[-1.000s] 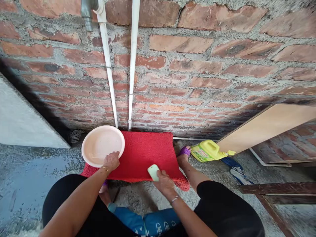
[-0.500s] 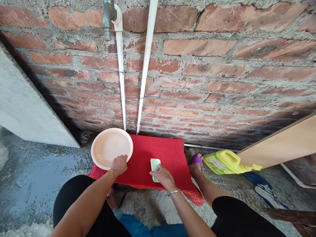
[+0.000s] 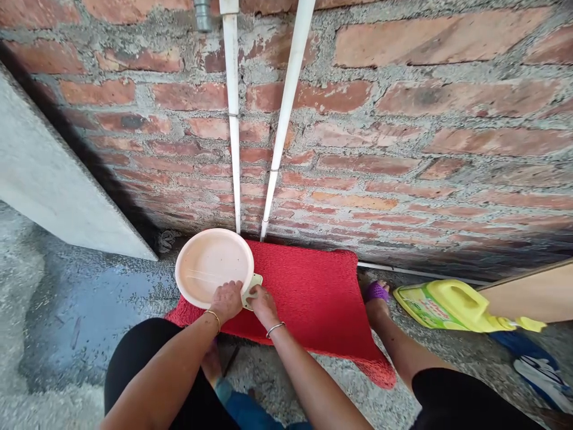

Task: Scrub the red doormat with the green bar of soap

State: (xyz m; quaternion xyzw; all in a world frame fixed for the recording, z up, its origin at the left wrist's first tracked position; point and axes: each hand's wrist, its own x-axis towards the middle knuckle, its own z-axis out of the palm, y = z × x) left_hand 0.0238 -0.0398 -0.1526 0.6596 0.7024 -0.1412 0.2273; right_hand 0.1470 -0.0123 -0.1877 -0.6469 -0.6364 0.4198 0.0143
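A pale pink basin (image 3: 210, 263) sits on the left end of a red cloth (image 3: 308, 298) that covers a low bench. My left hand (image 3: 227, 300) is closed on the basin's near right rim, its fingertips over the inner side. In my right hand (image 3: 263, 306) is a pale green, flat rectangular object (image 3: 256, 280) with rounded corners, gripped between thumb and fingers. This object stands against the outside of the basin's right rim, next to my left hand, and is partly hidden by my right fingers.
Behind the bench rises a brick wall (image 3: 376, 131) with two white pipes (image 3: 289, 89) and a metal tap (image 3: 203, 16). A pale slab (image 3: 67, 173) leans at left. A yellow jug (image 3: 452, 304) lies on the wet concrete floor (image 3: 102, 310) at right, near blue-and-white slippers (image 3: 539, 373).
My right hand has moved left from over the red cloth to the basin's rim, bringing the pale green object along. My left hand stays on the rim. The whole view has shifted somewhat.
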